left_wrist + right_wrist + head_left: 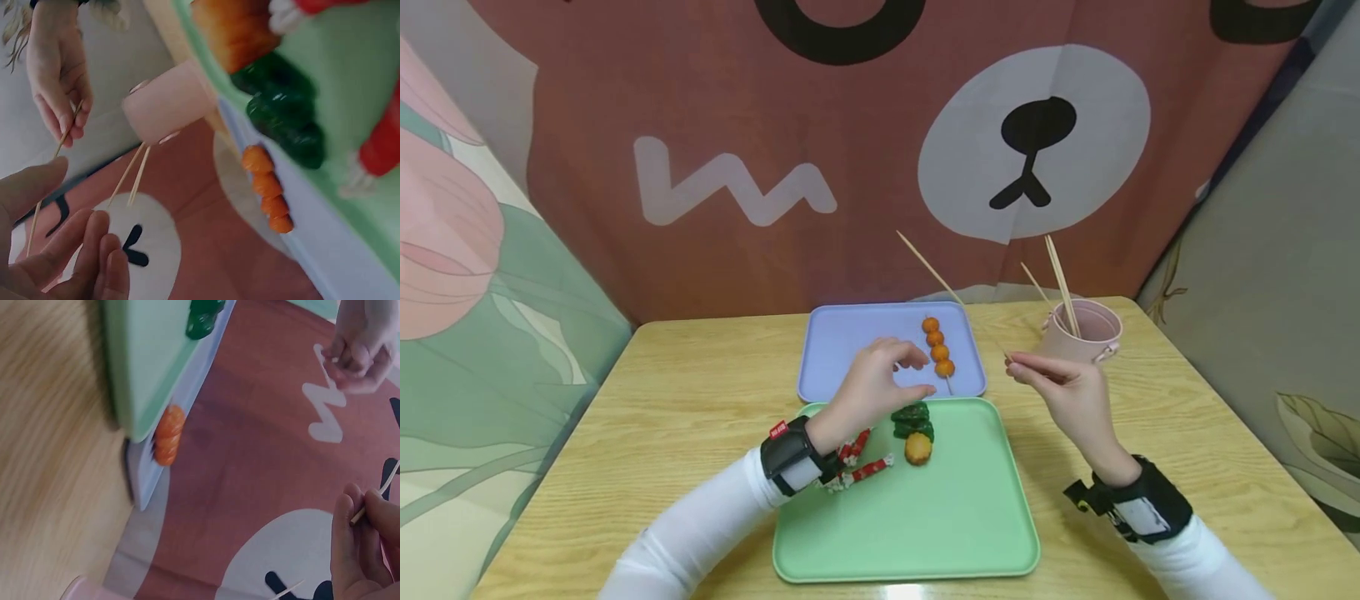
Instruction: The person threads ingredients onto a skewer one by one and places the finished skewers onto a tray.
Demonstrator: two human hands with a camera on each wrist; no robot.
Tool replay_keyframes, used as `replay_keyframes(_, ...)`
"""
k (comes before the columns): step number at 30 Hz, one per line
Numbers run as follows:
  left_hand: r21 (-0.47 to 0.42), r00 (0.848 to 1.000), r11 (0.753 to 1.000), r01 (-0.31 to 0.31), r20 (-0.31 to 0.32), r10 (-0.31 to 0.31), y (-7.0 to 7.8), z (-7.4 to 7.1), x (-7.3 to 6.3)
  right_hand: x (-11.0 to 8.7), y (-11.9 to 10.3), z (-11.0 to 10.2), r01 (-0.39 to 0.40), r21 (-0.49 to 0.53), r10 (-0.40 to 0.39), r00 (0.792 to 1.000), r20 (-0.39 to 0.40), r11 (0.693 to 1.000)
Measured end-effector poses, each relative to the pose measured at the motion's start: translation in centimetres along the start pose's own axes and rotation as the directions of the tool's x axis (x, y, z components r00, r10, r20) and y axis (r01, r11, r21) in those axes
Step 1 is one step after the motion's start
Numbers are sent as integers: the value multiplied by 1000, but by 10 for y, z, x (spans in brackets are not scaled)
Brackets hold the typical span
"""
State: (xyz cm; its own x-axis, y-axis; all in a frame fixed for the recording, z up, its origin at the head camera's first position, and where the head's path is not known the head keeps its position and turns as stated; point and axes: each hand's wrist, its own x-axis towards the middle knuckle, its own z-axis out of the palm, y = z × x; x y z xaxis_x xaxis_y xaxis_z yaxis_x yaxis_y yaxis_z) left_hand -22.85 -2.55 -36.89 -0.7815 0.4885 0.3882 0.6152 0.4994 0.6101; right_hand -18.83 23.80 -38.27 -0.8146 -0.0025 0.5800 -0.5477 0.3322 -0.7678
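My right hand (pixel 1071 400) pinches the lower end of a bamboo skewer (pixel 932 271) between thumb and fingertips, to the right of the trays. The stick slants up and to the left. My left hand (pixel 876 383) hovers over the near end of the blue tray (pixel 857 342), its thumb and bent fingers apart with nothing between them. On the green tray (pixel 962 517) lie glossy dark green pieces (pixel 913 423), a golden-brown chunk (pixel 917 449) and red sticks with white ends (pixel 871 470), partly hidden by the left wrist.
A skewer of orange balls (pixel 940 352) rests on the blue tray behind the green one. At the back right a pink bucket (pixel 1101 321) holds several bamboo skewers (pixel 1060 283). A bear-print cloth (pixel 737 267) hangs behind the wooden table (pixel 647 417).
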Motion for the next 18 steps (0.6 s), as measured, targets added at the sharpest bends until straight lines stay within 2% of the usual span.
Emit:
replay_keyframes(4, 80, 992, 997, 14, 120, -24, -3, 7, -4, -2, -12, -6, -33, -92, 31, 999, -23, 995)
replay_keyframes(7, 148, 976, 989, 5, 215, -37, -6, 12, -7, -3, -14, -10, -49, -139, 44, 998, -44, 989)
replay_keyframes(10, 191, 951, 982, -6, 305, -53, -9, 16, -9, -5, -14, -14, -63, -165, 53, 997, -60, 984)
replay_keyframes(14, 222, 910, 975, 8, 403, -99, -9, 18, -13, -6, -10, -18, -71, -183, 57, 995, -78, 981)
replay_keyframes(18, 268, 871, 964, -3, 474, -129, -8, 22, -17, -8, 6, -22, -76, -194, 59, 994, -88, 978)
